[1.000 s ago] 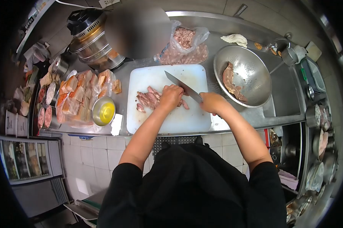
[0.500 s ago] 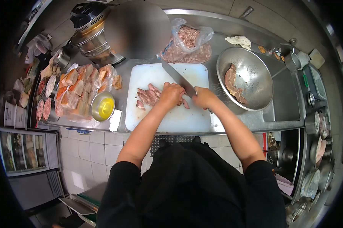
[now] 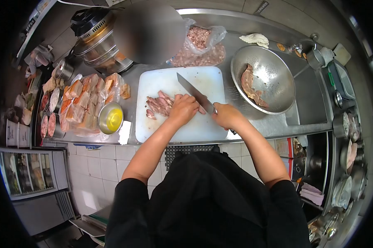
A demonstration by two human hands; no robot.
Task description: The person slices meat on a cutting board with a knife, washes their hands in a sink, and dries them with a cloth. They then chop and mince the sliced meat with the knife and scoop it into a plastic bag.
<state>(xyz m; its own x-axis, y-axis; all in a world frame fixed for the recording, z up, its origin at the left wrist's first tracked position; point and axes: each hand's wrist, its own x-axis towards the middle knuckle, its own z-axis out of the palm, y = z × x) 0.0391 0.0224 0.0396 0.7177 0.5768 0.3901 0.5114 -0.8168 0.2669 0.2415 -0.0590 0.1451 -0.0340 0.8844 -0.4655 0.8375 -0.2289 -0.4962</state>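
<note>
A white cutting board (image 3: pixel 153 80) lies in front of me with sliced raw meat (image 3: pixel 158 103) bunched on it. My left hand (image 3: pixel 184 109) presses down beside the slices with curled fingers, closed over meat that it mostly covers. My right hand (image 3: pixel 228 116) grips a large knife (image 3: pixel 193 91) by the handle. Its broad blade slants toward the upper left, close to my left fingertips. Between the blade and my left hand a bit of meat shows, partly hidden. To the right, a large steel bowl (image 3: pixel 279 70) holds a long strip of meat (image 3: pixel 248 82).
Stacked pale meat blocks (image 3: pixel 85 97) and a small bowl of yellow liquid (image 3: pixel 114 120) stand left of the board. Behind are a bag of diced meat (image 3: pixel 201 39) and a steel machine (image 3: pixel 99 47). A sink (image 3: pixel 312 105) lies far right.
My right hand and the knife have shifted toward me and slightly right, away from my left hand. My left hand stays at the meat. The whole view has tilted slightly.
</note>
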